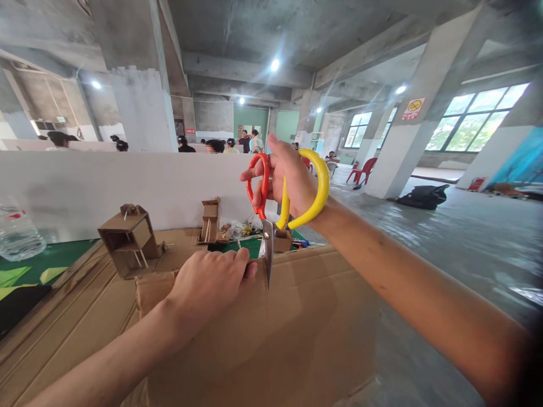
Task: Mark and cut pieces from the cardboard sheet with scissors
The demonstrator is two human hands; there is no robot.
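My right hand [292,181] grips a pair of scissors [271,220] with one orange and one yellow handle, blades pointing down. The blades are part-way into the top edge of a big brown cardboard sheet [297,333] that stands upright in front of me. My left hand [210,282] clamps the sheet's top edge just left of the blades, fingers curled over it.
Flat cardboard [76,316] lies on a green-topped table with small cardboard models [129,237] and a plastic water bottle [17,232] at the left. A white partition [106,186] runs behind; several people sit beyond it. Concrete pillars and red chairs [365,169] stand to the right.
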